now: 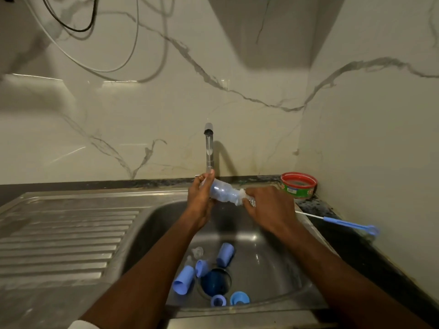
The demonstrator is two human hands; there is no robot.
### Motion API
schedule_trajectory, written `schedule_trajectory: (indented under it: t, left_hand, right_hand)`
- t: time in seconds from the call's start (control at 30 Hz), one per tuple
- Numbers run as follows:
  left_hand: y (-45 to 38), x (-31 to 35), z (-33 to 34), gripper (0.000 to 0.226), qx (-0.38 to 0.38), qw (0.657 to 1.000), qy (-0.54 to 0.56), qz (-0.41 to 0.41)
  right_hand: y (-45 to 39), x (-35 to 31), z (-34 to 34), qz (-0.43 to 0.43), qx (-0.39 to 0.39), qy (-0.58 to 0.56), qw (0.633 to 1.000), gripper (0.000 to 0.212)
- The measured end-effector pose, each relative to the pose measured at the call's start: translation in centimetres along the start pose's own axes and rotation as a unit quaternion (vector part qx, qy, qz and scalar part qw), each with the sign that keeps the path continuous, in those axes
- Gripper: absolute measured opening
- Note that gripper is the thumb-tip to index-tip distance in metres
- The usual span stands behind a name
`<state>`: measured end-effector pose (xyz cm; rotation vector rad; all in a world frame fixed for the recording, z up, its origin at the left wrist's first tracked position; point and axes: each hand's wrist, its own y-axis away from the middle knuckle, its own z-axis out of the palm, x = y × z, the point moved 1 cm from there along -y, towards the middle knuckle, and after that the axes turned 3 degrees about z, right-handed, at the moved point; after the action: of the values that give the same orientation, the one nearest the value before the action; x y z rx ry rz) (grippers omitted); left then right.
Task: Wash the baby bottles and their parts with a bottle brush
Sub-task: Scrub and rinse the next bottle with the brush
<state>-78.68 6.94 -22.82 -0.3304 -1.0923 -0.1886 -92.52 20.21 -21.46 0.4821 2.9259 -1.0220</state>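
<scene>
My left hand (199, 198) grips the base end of a clear baby bottle (223, 191), held on its side over the steel sink (273, 264). At the bottle's foamy mouth my right hand (268, 207) grips a foamy brush or sponge; I cannot tell which. Water runs from the tap (208, 141) onto my left fingers. In the basin lie blue caps (225, 254) (183, 279), blue rings (218, 300) (240, 298) and a clear teat (198, 252). A thin blue-handled brush (349, 224) lies on the counter to the right.
A red and green round tub (299, 185) stands on the dark counter at the back right corner. A ribbed steel draining board (66, 233) stretches to the left of the basin. A blue strainer (215, 282) sits in the drain. Cables hang on the marble wall.
</scene>
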Motion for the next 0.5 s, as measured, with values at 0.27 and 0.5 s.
schedule_trajectory:
  t: [0.27,0.5]
  left_hand:
    - [0.1,0.0,1.2,0.035,-0.003,1.0,0.001,0.0]
    - [0.4,0.2,-1.8,0.038,-0.026,0.998,-0.042,-0.031]
  right_hand:
    - [-0.4,-0.8,0.3,0.064,-0.062,-0.091,0.992,0.031]
    - [-0.3,0.0,-0.1,-0.003,0.038,0.011,0.999,0.026]
